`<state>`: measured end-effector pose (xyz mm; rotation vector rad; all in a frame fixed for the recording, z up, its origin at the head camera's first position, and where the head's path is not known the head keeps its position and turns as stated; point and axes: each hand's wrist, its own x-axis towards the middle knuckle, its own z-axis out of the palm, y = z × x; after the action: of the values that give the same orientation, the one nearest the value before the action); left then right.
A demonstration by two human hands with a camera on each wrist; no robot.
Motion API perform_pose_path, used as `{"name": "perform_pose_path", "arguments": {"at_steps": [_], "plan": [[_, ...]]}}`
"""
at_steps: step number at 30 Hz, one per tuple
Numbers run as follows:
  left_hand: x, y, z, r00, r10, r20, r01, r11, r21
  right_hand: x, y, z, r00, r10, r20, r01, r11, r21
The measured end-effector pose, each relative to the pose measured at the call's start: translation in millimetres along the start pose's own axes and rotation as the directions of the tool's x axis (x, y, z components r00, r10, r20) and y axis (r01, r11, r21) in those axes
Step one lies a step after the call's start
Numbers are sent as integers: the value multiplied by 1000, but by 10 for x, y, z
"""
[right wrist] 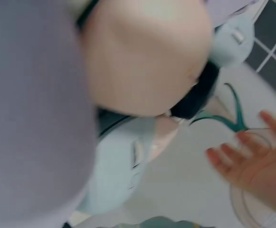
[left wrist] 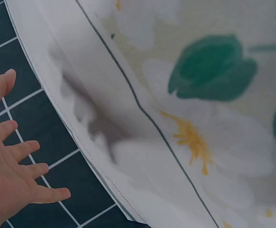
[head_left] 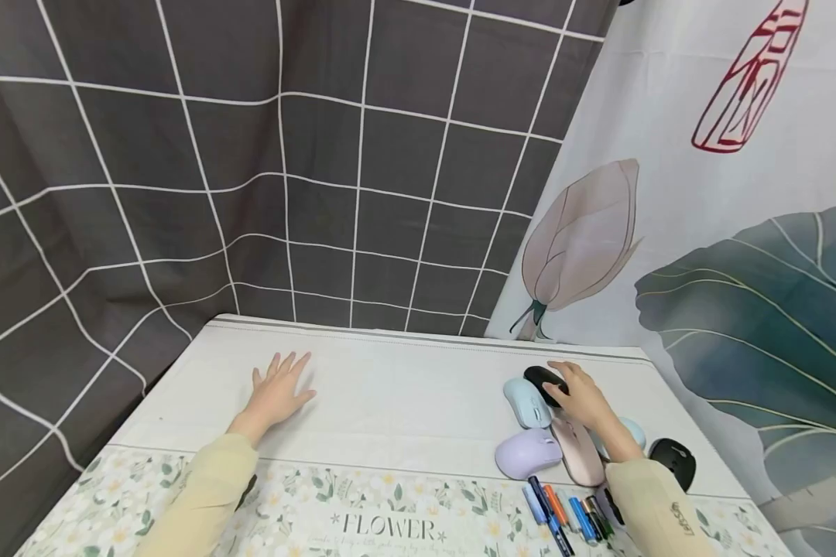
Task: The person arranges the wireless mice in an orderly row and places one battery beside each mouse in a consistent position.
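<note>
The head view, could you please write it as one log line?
left hand: spread over table | right hand: over far black mouse | pens: near purple mouse

Curtained-off corner, type of building unclear: grey grid curtain (head_left: 397, 151), leaf-print hanging (head_left: 690, 186), floral-edged table cover (head_left: 404, 402)

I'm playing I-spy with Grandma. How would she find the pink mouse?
On the table's right side, computer mice cluster beyond some pens. The pink mouse lies just right of the lilac mouse; it's the only pink one there.
</note>
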<state>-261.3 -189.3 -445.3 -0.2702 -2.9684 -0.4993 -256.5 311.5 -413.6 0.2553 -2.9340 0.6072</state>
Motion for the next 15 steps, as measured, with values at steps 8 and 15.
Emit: {"name": "perform_pose_path", "arguments": {"at_steps": [8, 15], "plan": [[-36, 40, -2, 1000, 23, -7, -23, 999, -33, -41, -175, -32, 989, 149, -9, -149, 989, 22], [-90, 136, 5, 995, 70, -66, -77, 991, -108, -56, -340, 27, 992, 128, 10, -128, 992, 13]]}}
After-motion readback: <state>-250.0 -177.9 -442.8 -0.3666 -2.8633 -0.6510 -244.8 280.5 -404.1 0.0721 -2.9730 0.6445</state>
